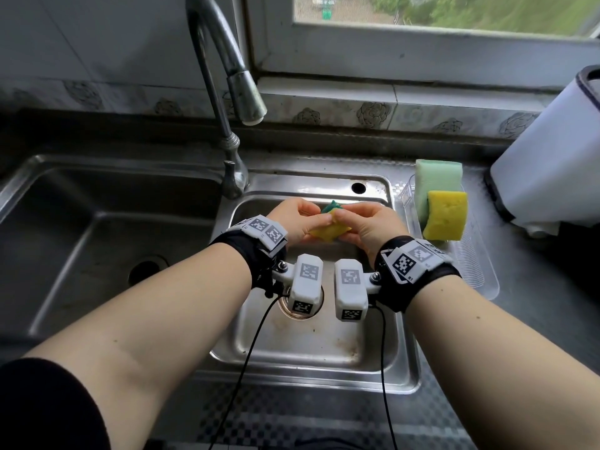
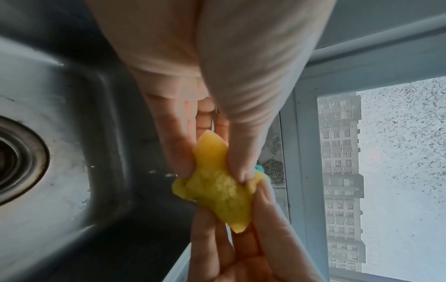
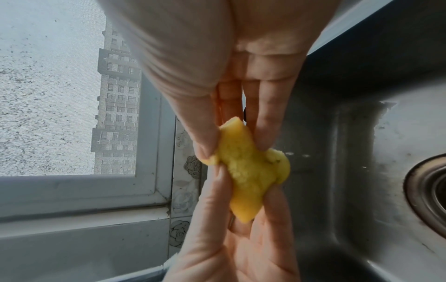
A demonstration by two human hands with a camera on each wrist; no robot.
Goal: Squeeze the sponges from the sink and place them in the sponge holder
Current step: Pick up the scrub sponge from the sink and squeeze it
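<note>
My hands: my left hand (image 1: 297, 219) and my right hand (image 1: 365, 224) both pinch the squashed yellow foam sponge with a green side (image 1: 328, 230), one at each end.
Where: over the small steel sink (image 1: 311, 345), near its back edge.
Way to go: the clear plastic sponge holder (image 1: 480, 280) sits past the sink's right edge, so my right hand is nearer.
Long way: the sponge runs left to right.
In holder: a pale green sponge (image 1: 438, 177) and a yellow sponge (image 1: 446, 216).

Black wristbands (image 1: 256, 254); white tagged cameras (image 1: 305, 284)
</note>
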